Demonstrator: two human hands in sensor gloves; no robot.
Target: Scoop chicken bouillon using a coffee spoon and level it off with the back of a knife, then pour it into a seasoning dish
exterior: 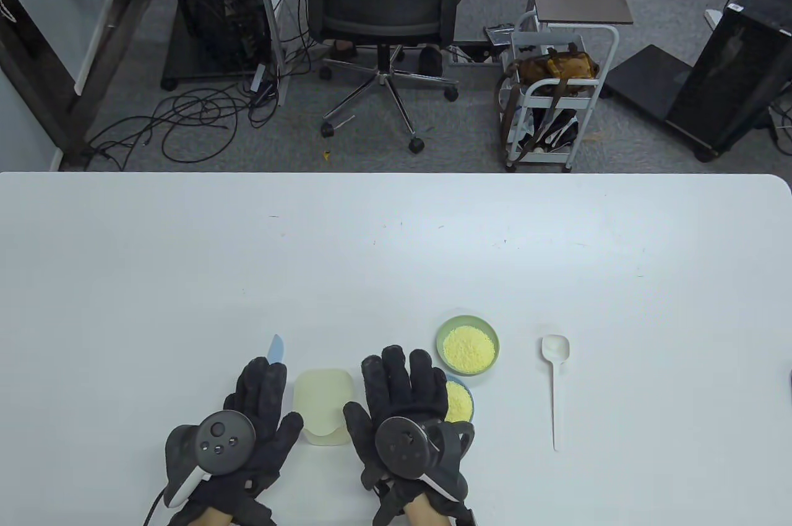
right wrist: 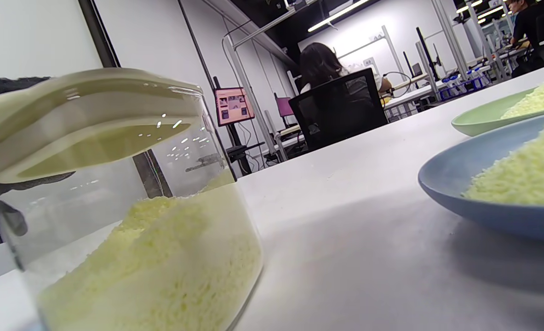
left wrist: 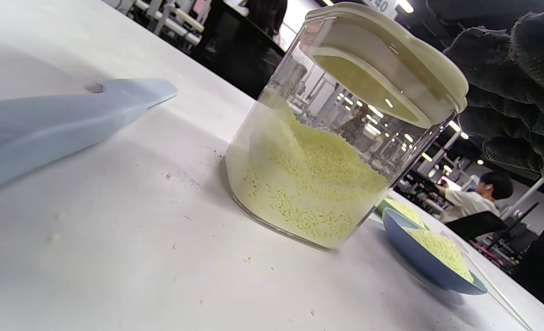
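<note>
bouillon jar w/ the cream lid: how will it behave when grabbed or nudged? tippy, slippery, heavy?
The jar looks about half full of granules, so probably fairly heavy low down and not prone to tipping. Its clear, glossy walls suggest a hard, possibly slippery surface for gloved fingers. The lid appears closed in both wrist views; whether it is latched cannot be told, so lifting by the body seems safer.
</note>
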